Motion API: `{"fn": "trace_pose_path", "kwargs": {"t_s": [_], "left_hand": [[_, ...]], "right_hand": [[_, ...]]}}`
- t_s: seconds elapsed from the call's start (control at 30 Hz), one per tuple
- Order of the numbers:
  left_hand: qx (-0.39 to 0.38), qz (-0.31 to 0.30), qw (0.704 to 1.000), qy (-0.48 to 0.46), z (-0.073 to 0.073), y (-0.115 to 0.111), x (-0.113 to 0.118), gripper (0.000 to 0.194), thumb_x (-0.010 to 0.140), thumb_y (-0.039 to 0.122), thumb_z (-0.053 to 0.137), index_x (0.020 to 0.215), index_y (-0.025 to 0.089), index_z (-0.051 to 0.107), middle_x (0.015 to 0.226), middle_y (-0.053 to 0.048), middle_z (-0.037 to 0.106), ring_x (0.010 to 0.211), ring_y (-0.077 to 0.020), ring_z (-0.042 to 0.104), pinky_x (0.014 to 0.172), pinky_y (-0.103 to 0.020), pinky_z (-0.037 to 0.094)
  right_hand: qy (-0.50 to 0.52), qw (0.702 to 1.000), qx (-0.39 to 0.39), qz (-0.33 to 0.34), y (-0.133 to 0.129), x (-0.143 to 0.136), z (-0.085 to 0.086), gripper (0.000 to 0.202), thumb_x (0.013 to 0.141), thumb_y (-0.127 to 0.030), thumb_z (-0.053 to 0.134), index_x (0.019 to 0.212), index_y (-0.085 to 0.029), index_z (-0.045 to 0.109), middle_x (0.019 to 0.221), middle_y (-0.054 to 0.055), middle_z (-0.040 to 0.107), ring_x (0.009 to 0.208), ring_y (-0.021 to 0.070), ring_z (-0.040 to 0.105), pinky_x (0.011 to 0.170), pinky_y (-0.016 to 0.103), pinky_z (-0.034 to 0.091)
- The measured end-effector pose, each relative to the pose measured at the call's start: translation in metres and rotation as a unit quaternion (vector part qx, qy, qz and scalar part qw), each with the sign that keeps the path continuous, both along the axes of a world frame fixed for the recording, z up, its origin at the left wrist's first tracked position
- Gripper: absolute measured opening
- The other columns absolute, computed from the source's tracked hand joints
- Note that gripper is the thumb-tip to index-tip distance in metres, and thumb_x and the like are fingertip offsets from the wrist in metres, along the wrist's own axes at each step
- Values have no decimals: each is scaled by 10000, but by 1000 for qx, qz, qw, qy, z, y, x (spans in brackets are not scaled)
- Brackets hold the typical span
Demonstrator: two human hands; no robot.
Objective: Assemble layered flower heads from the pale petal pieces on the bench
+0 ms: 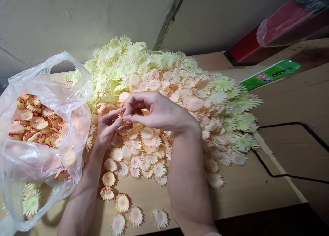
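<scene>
Over a large heap of artificial flower heads (151, 143), both hands meet with their fingertips close together. My left hand (110, 127) is closed, pinching a small artificial flower petal piece (120, 115) with a yellow and red edge. Thumb and forefinger of my right hand (151, 110) are pinched at the same piece from the right. Most of that piece is hidden by the fingers. Below the hands lie pale pink flower heads with red tips, and several loose ones (122, 202) rest on the wooden table (146, 195).
Left of my arm stands an open clear plastic bag (74, 126) holding red-edged flower heads (36, 121). Pale green flower heads (123, 61) pile up against the wall (77, 16). At right are a green packet (272, 74), a red box (244, 47) and a black wire frame (305, 126).
</scene>
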State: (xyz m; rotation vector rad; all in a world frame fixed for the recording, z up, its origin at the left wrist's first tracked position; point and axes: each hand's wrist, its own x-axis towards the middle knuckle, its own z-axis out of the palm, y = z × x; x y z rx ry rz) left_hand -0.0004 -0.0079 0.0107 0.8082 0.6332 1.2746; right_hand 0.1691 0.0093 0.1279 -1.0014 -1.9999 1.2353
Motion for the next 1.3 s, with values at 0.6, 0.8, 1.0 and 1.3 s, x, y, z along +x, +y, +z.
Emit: {"fn": "trace_pose_path", "kwargs": {"t_s": [0.6, 0.8, 1.0, 1.3], "left_hand": [[2, 16, 1000, 10, -1, 2, -1, 400, 659, 431, 938, 982, 232, 812, 931, -49, 821, 830, -219, 793, 749, -358, 690], [9, 6, 1000, 3, -8, 2, -4, 401, 686, 423, 923, 1020, 239, 803, 944, -43, 817, 856, -221, 793, 781, -382, 691], [1, 10, 1000, 6, -6, 1, -2, 450, 655, 441, 936, 1029, 232, 796, 929, -43, 813, 806, -214, 784, 759, -383, 687], [15, 16, 1000, -22, -3, 2, -1, 404, 740, 421, 892, 985, 246, 623, 711, 60, 694, 548, -80, 661, 648, -229, 625]], "right_hand": [[-12, 999, 32, 6, 2, -3, -3, 113, 788, -132, 672, 748, -178, 577, 731, 8, 629, 679, 129, 580, 607, 260, 454], [-27, 998, 46, 22, 3, -4, -3, 138, 785, -88, 635, 734, -184, 549, 715, -4, 593, 664, 118, 528, 608, 257, 415], [-58, 997, 52, -7, 4, -4, -4, 123, 795, -99, 645, 748, -176, 561, 733, 8, 615, 676, 124, 543, 612, 261, 409], [-17, 1000, -6, 17, 1, 0, 0, 115, 793, -190, 745, 821, -166, 636, 823, 38, 698, 739, 152, 647, 655, 279, 502]]}}
